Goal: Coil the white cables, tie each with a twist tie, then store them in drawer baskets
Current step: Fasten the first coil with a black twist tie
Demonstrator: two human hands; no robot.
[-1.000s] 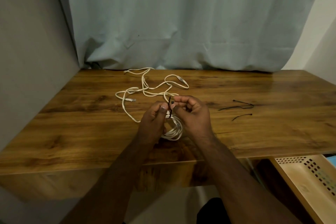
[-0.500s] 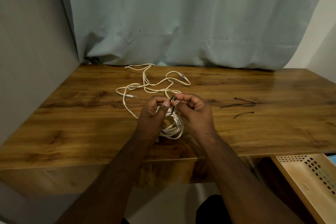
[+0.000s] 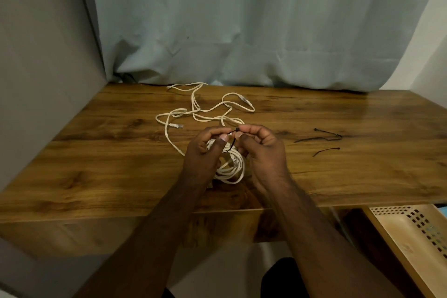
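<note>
Where hands point(image 3: 238, 150) pinch, table edge point(image 3: 145, 215) near

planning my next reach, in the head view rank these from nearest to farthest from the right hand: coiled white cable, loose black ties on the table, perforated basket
1. Coiled white cable: right beside the right hand, between both hands.
2. Loose black ties: on the table, out to the hand's right.
3. Perforated basket: below the table edge, at the lower right, farthest.
</note>
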